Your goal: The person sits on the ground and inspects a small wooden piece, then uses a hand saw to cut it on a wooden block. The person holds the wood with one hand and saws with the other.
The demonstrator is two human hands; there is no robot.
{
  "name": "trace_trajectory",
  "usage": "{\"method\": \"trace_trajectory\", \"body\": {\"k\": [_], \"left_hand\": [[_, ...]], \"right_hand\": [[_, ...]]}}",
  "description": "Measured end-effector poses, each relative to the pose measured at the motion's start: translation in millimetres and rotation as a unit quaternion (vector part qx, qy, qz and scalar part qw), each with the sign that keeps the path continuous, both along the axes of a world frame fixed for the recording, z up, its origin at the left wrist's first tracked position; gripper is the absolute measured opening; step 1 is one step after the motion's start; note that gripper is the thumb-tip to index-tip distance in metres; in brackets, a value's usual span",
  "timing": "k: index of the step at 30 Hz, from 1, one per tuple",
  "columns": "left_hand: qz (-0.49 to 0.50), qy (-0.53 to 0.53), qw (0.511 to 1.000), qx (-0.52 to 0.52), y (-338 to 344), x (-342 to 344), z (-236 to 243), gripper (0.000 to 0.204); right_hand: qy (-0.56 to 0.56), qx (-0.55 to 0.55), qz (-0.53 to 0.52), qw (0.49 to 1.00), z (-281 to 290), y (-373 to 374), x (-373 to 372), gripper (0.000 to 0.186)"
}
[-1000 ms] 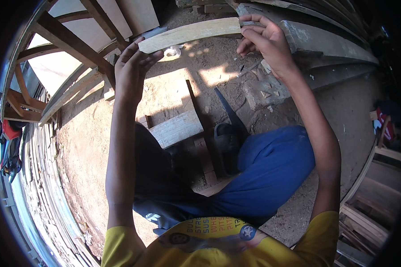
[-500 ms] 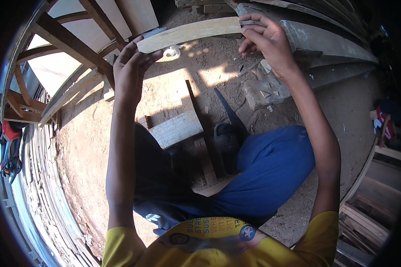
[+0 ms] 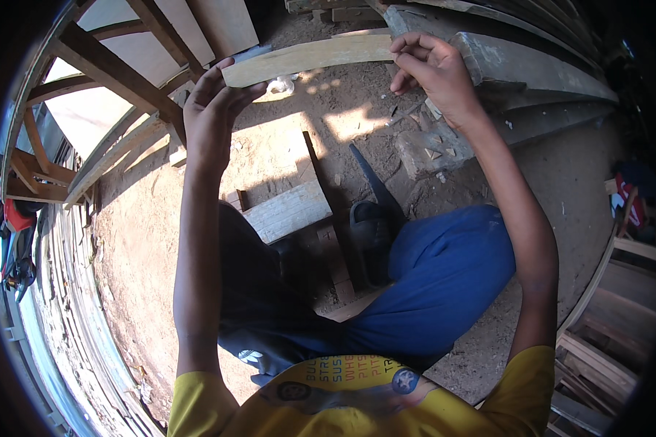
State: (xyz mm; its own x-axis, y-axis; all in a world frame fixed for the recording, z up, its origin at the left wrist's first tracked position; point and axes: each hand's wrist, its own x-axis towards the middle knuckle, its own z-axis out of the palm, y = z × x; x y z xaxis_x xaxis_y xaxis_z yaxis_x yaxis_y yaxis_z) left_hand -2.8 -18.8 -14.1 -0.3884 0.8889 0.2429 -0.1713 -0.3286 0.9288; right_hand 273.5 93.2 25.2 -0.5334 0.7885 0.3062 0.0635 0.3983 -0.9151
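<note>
A pale, flat wooden strip (image 3: pixel 310 61) is held up crosswise in front of me, well above the ground. My left hand (image 3: pixel 217 109) grips its left end between thumb and fingers. The right end is pinched by the fingertips of my right hand (image 3: pixel 431 71). Below the strip, a whitish wooden block (image 3: pixel 290 213) rests between my legs near a sandal (image 3: pixel 372 240). A handsaw-like dark blade (image 3: pixel 367 171) lies by the sandal, partly hidden.
A dark wooden frame (image 3: pixel 120 69) stands at the left, before pale boards (image 3: pixel 226 29). Thick grey timbers (image 3: pixel 532 73) are stacked at the far right. Long slats (image 3: pixel 65 306) lie along the left, and more lumber (image 3: pixel 605 357) is at the lower right.
The right end of the strip and my right hand have lowered slightly, and the strip has turned a little, its face looking narrower. My left hand has barely moved.
</note>
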Motion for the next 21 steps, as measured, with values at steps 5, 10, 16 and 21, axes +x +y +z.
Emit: {"method": "trace_trajectory", "body": {"k": [5,10,16,21], "left_hand": [[-0.005,-0.01,1.0,-0.003,0,1,-1,0.047],[-0.004,-0.004,1.0,-0.004,0,4,0,0.048],[0.002,-0.005,1.0,-0.008,0,4,1,0.049],[0.0,0.009,1.0,0.001,1,2,-2,0.045]], "right_hand": [[0.045,-0.034,-0.021,0.998,6,-4,-1,0.023],[0.053,-0.05,-0.017,0.997,9,-8,-2,0.027],[0.054,-0.047,-0.006,0.997,10,-8,-2,0.028],[0.05,-0.031,0.01,0.998,11,-7,-2,0.028]]}}
